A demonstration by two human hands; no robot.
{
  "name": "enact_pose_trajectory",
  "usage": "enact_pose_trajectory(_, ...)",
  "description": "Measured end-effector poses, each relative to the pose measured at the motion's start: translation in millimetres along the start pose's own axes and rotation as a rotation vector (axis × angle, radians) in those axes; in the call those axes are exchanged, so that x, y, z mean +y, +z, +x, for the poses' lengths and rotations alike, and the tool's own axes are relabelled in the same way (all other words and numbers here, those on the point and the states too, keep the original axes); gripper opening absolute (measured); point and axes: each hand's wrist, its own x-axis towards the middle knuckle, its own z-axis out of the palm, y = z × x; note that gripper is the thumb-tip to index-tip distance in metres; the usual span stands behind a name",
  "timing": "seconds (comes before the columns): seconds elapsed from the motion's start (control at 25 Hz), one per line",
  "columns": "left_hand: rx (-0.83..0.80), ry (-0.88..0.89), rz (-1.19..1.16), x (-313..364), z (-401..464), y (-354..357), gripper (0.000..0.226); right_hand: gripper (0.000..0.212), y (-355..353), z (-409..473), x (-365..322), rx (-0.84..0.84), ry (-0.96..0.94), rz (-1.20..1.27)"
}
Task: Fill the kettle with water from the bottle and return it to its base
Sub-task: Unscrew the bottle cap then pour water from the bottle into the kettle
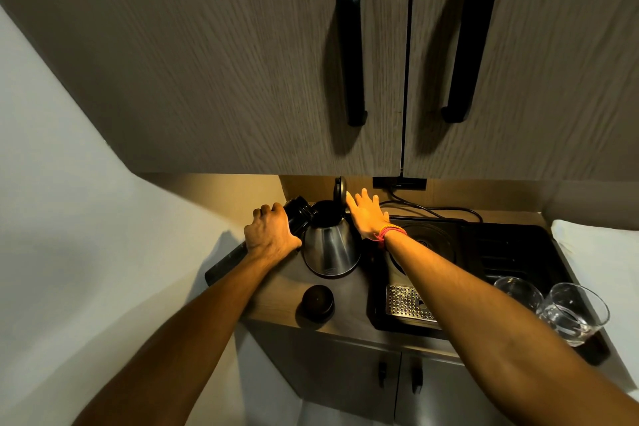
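A steel kettle [330,249] stands on the wooden counter with its lid [340,191] flipped up. My left hand [271,233] is shut on a black bottle [297,213], which is tilted with its mouth at the kettle's opening. My right hand [368,214] is open, fingers spread, resting against the kettle's right side by the raised lid. The bottle's black cap [318,300] lies on the counter in front of the kettle. The round kettle base [427,242] sits on the black tray to the right, partly hidden by my right arm.
The black tray [518,252] holds a metal drip grille [406,301] and two glasses [572,313] at its front right. A power cord [435,208] runs to a wall socket [399,183]. Cabinet doors with black handles [352,52] hang low overhead. A white wall is on the left.
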Motion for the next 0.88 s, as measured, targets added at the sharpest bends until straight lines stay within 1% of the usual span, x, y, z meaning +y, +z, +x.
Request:
enact_pose_trajectory(0.16,0.002,0.003,-0.02,3,0,1,0.078,0.058,-2,-1,-1,0.006,0.006,0.033)
enact_pose_trajectory(0.32,0.0,-0.022,-0.128,3,2,6,0.082,0.06,-1,-2,0,-0.009,-0.016,-0.042)
enact_pose_trajectory(0.44,-0.012,-0.064,-0.327,1,2,13,0.079,0.062,-4,-3,-3,-0.031,-0.04,-0.107)
enact_pose_trajectory(0.56,-0.046,-0.133,-0.664,-5,-2,24,0.068,0.071,-5,-4,-6,-0.049,-0.072,-0.241)
enact_pose_trajectory(0.64,-0.03,-0.205,-0.857,-10,-7,34,0.065,0.073,-3,-3,-9,-0.035,-0.077,-0.293)
enact_pose_trajectory(0.72,0.026,-0.259,-0.961,-15,-14,42,0.069,0.066,3,0,-17,0.002,-0.061,-0.282)
enact_pose_trajectory(0.76,0.063,-0.279,-0.986,-18,-16,46,0.072,0.066,5,2,-23,0.029,-0.038,-0.234)
enact_pose_trajectory(0.84,0.129,-0.316,-1.006,-28,-20,53,0.077,0.075,12,6,-37,0.061,0.0,-0.161)
enact_pose_trajectory(0.88,0.155,-0.331,-1.021,-33,-21,56,0.079,0.077,16,8,-40,0.075,-0.003,-0.184)
